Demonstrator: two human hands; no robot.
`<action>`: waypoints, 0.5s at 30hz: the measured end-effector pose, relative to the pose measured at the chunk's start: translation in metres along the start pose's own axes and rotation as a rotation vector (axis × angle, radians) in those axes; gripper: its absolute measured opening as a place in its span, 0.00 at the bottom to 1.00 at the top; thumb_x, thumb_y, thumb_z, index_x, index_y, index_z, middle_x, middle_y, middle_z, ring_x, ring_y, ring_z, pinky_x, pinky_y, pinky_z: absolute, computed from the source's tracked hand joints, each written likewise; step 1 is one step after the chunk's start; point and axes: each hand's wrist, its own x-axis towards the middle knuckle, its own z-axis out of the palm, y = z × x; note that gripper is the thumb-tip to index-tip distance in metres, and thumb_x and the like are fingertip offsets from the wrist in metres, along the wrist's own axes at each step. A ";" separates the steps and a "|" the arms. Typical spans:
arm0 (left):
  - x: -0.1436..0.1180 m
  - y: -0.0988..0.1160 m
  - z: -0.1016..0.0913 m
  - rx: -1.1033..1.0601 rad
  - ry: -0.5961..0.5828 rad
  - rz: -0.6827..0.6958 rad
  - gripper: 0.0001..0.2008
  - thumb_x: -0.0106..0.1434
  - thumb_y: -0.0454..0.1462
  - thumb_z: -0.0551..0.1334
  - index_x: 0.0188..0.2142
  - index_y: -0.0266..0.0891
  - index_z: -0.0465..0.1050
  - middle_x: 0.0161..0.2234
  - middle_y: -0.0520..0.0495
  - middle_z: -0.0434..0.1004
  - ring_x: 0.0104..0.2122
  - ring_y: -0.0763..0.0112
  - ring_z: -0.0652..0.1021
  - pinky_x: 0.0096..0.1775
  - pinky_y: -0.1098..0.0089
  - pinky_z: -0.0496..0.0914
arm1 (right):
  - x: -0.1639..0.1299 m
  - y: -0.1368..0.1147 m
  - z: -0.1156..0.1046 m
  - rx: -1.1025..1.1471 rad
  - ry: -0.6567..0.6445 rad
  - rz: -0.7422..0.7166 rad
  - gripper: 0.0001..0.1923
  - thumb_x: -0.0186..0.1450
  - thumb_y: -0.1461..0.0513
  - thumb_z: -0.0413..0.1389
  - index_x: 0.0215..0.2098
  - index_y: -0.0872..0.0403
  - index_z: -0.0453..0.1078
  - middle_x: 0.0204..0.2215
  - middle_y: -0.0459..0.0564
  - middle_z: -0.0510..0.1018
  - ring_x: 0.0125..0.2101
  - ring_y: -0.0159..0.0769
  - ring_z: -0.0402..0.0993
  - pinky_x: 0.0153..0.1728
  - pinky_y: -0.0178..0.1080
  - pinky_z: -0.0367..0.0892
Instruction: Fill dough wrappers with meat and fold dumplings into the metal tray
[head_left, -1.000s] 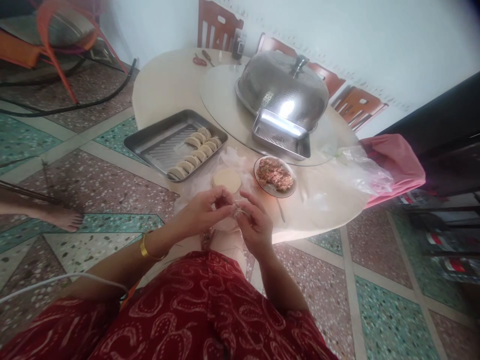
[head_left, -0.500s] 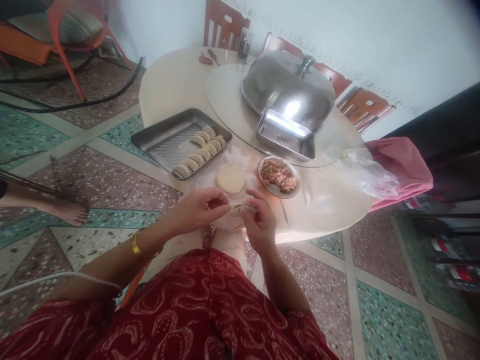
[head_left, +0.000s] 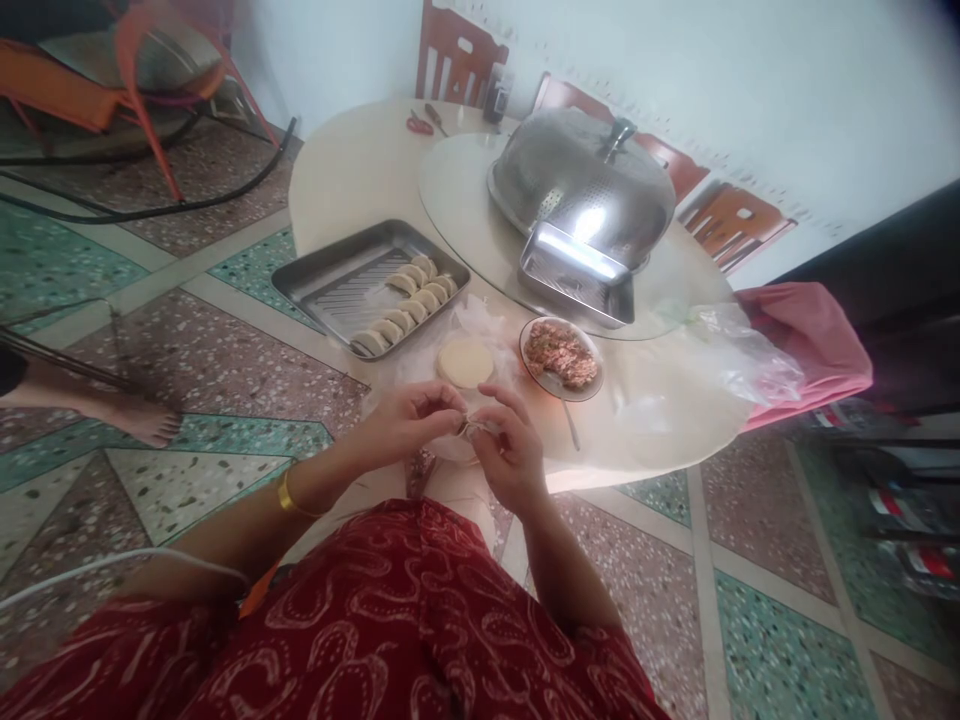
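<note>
Pinching a small folded piece of pale dough [head_left: 468, 428] between them, the left hand [head_left: 397, 425] and right hand [head_left: 514, 452] have thumbs and fingers closed on it; just beyond the grip lies a flat pale dough round [head_left: 466, 362]; to its right, a round bowl [head_left: 551, 383] of pinkish minced filling [head_left: 566, 350]; to its left, a grey rectangular metal tray [head_left: 341, 288] of pale crescent dumplings [head_left: 414, 310]; beneath these, a round cream-coloured table [head_left: 345, 170]; farther beyond, a silver metal dome [head_left: 570, 165]; around, speckled green-and-maroon terrazzo floor [head_left: 187, 350]; behind, a white wall [head_left: 675, 80].

Pale wall [head_left: 697, 80], speckled floor [head_left: 645, 570], brown slatted chairs [head_left: 448, 38].
</note>
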 end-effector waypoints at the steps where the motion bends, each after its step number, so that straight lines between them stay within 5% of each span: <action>1: 0.000 -0.001 0.000 -0.034 0.005 0.002 0.07 0.58 0.39 0.61 0.29 0.36 0.71 0.25 0.53 0.71 0.26 0.77 0.70 0.30 0.74 0.66 | 0.000 0.000 0.001 0.002 0.009 -0.003 0.06 0.64 0.65 0.55 0.39 0.49 0.71 0.52 0.53 0.73 0.41 0.35 0.76 0.28 0.33 0.72; 8: -0.002 -0.007 0.002 -0.077 0.006 0.075 0.05 0.59 0.37 0.62 0.31 0.36 0.72 0.27 0.52 0.72 0.28 0.76 0.72 0.33 0.73 0.67 | 0.000 0.000 0.003 0.020 0.039 -0.015 0.08 0.63 0.64 0.56 0.41 0.50 0.71 0.51 0.54 0.75 0.52 0.40 0.74 0.42 0.40 0.75; 15: -0.005 -0.010 -0.001 0.020 0.021 0.162 0.07 0.63 0.38 0.59 0.33 0.37 0.73 0.30 0.50 0.74 0.31 0.73 0.74 0.35 0.72 0.69 | 0.002 -0.001 0.004 0.006 0.027 -0.019 0.12 0.65 0.62 0.56 0.47 0.47 0.74 0.53 0.53 0.74 0.49 0.39 0.76 0.39 0.38 0.77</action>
